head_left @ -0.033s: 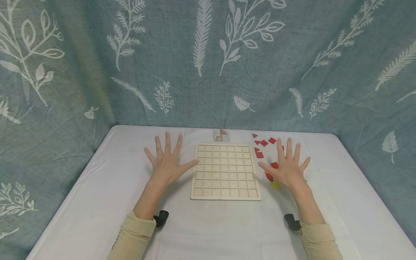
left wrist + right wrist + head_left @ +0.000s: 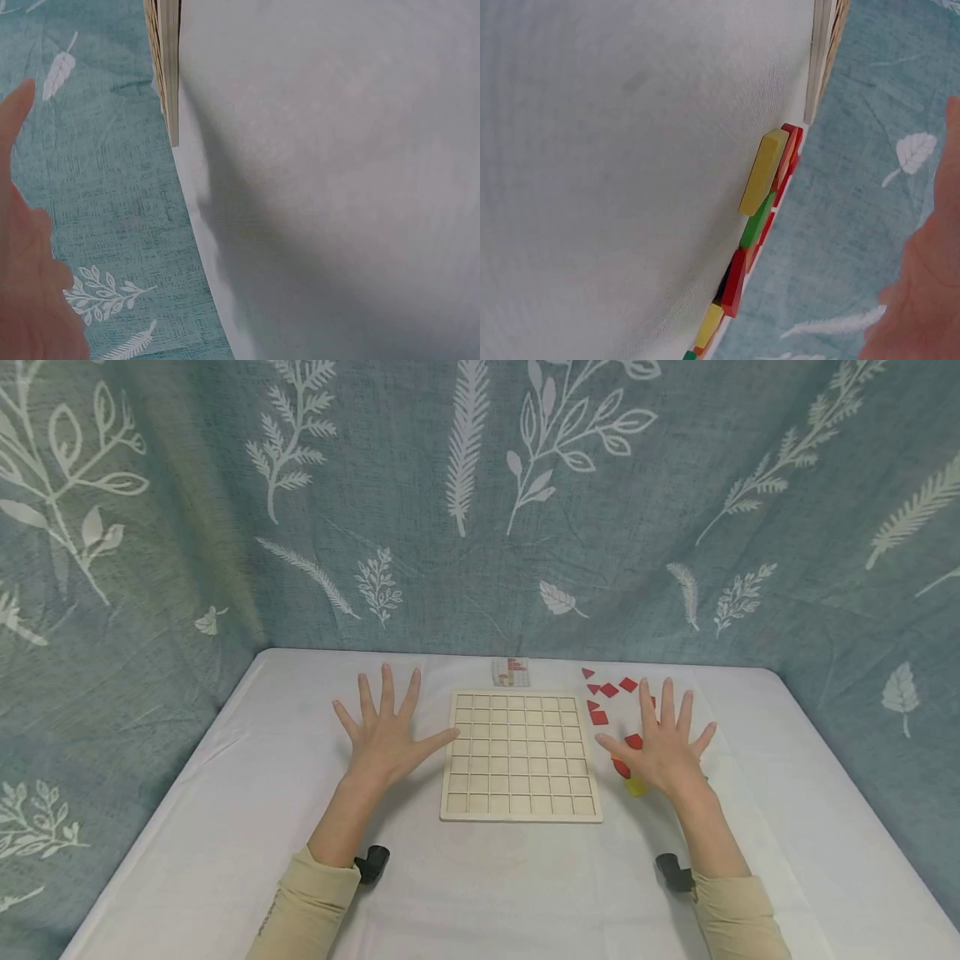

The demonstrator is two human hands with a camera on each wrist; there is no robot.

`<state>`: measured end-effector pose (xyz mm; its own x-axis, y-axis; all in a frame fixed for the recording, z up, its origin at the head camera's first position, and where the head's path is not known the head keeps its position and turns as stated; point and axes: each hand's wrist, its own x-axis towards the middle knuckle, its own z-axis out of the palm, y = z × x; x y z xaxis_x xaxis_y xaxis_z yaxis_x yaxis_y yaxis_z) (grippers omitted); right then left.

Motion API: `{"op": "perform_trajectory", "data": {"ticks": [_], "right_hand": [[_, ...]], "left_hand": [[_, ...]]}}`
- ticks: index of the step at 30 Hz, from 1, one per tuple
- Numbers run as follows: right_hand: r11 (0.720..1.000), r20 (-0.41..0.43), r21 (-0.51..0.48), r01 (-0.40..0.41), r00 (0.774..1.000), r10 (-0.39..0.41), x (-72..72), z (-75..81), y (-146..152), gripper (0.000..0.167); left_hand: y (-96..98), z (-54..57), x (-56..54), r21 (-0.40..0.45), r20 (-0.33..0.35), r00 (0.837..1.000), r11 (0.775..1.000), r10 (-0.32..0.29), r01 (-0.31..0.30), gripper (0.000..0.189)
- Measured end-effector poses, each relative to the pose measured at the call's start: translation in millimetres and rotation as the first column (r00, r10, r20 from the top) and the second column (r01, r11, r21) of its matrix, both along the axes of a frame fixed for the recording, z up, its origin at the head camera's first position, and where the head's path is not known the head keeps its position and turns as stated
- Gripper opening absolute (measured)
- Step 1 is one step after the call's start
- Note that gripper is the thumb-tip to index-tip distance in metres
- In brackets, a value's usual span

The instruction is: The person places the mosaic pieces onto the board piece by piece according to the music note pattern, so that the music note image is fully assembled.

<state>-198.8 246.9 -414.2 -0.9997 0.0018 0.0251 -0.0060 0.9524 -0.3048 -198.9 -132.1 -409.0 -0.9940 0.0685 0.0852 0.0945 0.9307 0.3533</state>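
Tan sleeves (image 2: pixel 307 902) closest, to the near left and near right of the wooden grid board (image 2: pixel 521 768), a black device (image 2: pixel 372 865) by the left cuff, another by the right. Board lies flat on the white tabletop (image 2: pixel 480 893). Left hand (image 2: pixel 384 745) hovers left of board, fingers spread wide; thumb tip overlaps board's edge in head view, but left wrist view shows them apart. Yellow piece (image 2: pixel 636 787) sits right of board. Right hand (image 2: pixel 663 750) also right of board, fingers spread wide, above loose pieces, partly hiding them. Red pieces (image 2: pixel 609 691), squares and triangles, off board's far right. Printed card (image 2: pixel 511 672) just beyond board's far edge; leaf-print curtain (image 2: pixel 420 443) behind board.
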Motion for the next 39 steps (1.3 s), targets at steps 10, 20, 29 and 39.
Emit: {"op": "perform_trajectory", "data": {"ticks": [10,20,29,39], "right_hand": [[1.000,0.012,0.004,-0.005,1.000,0.004,0.3,-0.3,-0.3,0.114],[0.998,0.049,-0.066,-0.008,0.999,0.011,-0.2,1.7,0.9,0.114],[0.968,0.089,-0.252,-0.012,0.995,0.035,-1.1,3.8,7.6,0.094],[0.967,0.134,-0.252,-0.042,0.988,0.078,-11.5,-3.1,21.0,0.049]], "left_hand": [[-0.8,-2.5,-1.0,-0.001,0.011,1.000,1.000,-0.012,0.012,0.109],[0.5,-1.9,-1.6,0.046,0.015,0.997,0.996,-0.075,0.074,0.111],[0.4,-3.7,-0.7,0.263,0.022,0.985,0.952,-0.169,0.157,0.105],[2.4,-3.9,6.7,0.407,0.180,0.935,0.889,-0.305,0.212,0.093]]}}
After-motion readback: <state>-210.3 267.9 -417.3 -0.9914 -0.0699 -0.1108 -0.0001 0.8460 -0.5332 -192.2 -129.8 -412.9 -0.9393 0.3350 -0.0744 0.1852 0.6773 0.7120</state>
